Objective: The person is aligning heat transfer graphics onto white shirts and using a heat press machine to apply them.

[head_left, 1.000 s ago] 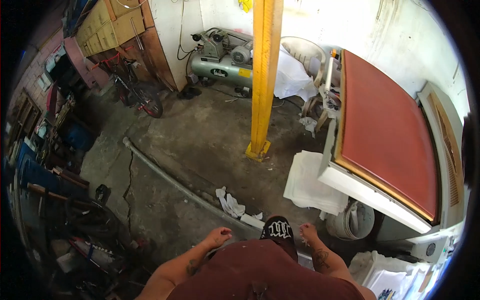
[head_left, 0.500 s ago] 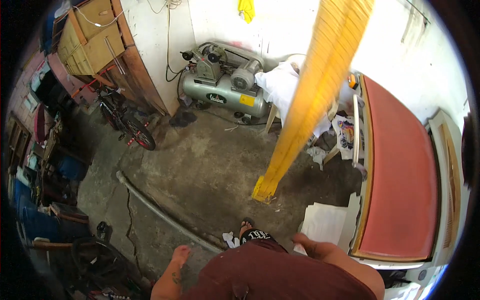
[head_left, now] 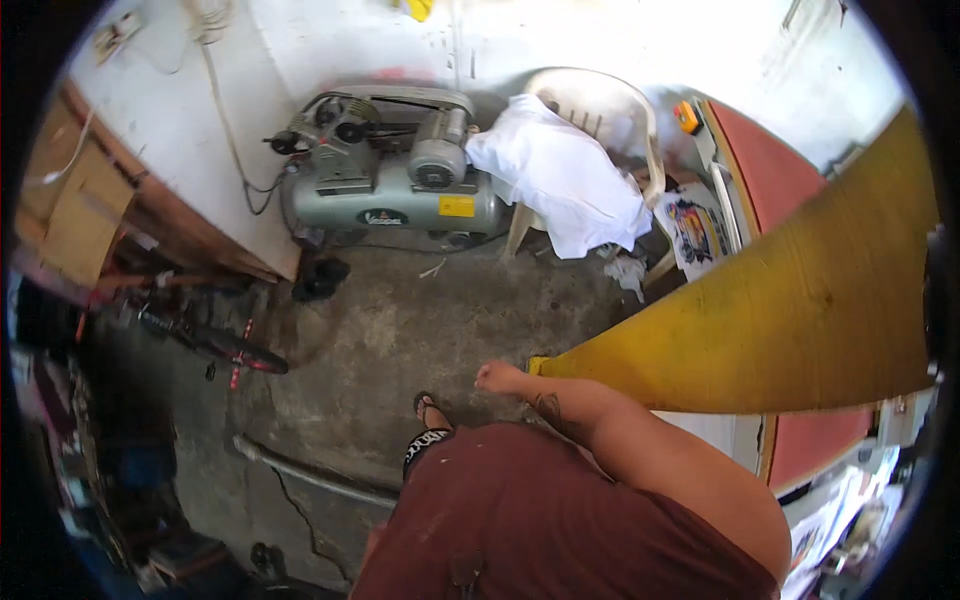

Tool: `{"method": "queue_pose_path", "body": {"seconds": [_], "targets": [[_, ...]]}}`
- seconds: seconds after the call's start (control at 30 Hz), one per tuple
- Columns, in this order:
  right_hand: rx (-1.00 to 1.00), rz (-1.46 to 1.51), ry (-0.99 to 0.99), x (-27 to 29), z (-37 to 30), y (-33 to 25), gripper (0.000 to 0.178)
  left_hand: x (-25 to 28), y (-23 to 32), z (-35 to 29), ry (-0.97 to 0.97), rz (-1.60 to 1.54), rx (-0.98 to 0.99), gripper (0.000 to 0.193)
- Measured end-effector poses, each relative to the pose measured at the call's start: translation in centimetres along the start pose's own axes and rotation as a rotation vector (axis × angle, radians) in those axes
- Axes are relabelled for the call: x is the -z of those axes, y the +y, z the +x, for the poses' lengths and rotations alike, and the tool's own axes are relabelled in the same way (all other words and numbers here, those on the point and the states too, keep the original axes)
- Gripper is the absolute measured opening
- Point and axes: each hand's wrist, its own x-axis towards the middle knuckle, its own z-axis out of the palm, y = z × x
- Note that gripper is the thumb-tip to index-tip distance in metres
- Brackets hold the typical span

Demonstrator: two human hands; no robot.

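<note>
My right hand (head_left: 499, 378) reaches forward over the concrete floor (head_left: 380, 330), its fingers curled in and nothing visible in them. It is close beside the foot of a yellow post (head_left: 740, 320), whose broad painted side sweeps across the right of the view. I cannot tell whether the hand touches the post. Of my left arm, only a sliver of skin (head_left: 374, 540) shows beside my brown shirt; its fingers are hidden. A grey pipe (head_left: 320, 478) lies on the floor to the left of my sandalled foot (head_left: 428, 405).
Against the back wall stands a silver-green air compressor (head_left: 400, 200). Right of it is a plastic chair (head_left: 655, 150) draped with a white cloth (head_left: 565, 180). A red panel (head_left: 760, 180) leans at the right. On the left, a bicycle (head_left: 220, 345) stands near wooden boards (head_left: 90, 200).
My view has turned and moved closer to the compressor. The yellow post now fills the right side. My right hand has come forward, and my left hand has slipped behind my body.
</note>
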Motion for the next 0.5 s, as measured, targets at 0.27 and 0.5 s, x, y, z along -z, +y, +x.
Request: {"method": "queue_pose_path", "body": {"seconds": [0.27, 0.5], "targets": [[-0.227, -0.292, 0.239, 14.0, 8.9, 9.5, 0.028, 24.2, 20.5, 14.6, 0.351, -0.768, 0.218, 0.014], [-0.780, 0.213, 0.918, 30.4, 15.5, 18.7, 0.031, 22.4, 28.9, 21.7, 0.169, -0.507, 0.519, 0.015]]}}
